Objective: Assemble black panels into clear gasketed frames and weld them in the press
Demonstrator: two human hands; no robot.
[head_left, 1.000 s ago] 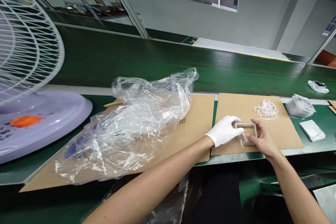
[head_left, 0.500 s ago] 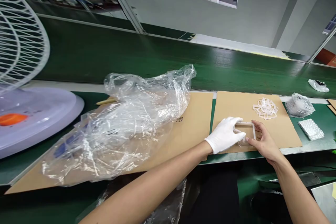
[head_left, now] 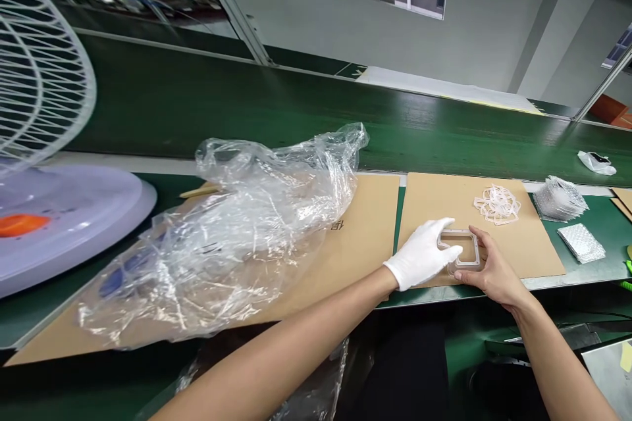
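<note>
Because the clear plastic frame (head_left: 474,248) is thin and slick, it sits held between both hands, low over a kraft cardboard sheet (head_left: 530,223) on the green conveyor belt (head_left: 296,125) — it may touch the board or hover just above it, I cannot tell which. The left hand (head_left: 421,255), in a white glove, comes at it from the near side, its fingers pressed together and laid across the frame's left side, which looks more like a steadying hold than a pinch; the glove may be there to keep prints off the clear surface. The right hand (head_left: 494,270), ungloved, cups the opposite side, with the thumb along the lower edge and the fingers curled round the right corner, so the frame seems pinched between thumb and fingertips. Just beyond the hands, a loose tangle of translucent loops (head_left: 498,204) lies on the same sheet, within easy reach. A crumpled clear plastic bag (head_left: 222,237) sprawls over a second cardboard sheet (head_left: 365,250) to the left, well apart from the hands, and foil bubble pouches (head_left: 560,200) sit on the belt to the right, off the board — set aside, apparently, so they do not crowd the hands.
</note>
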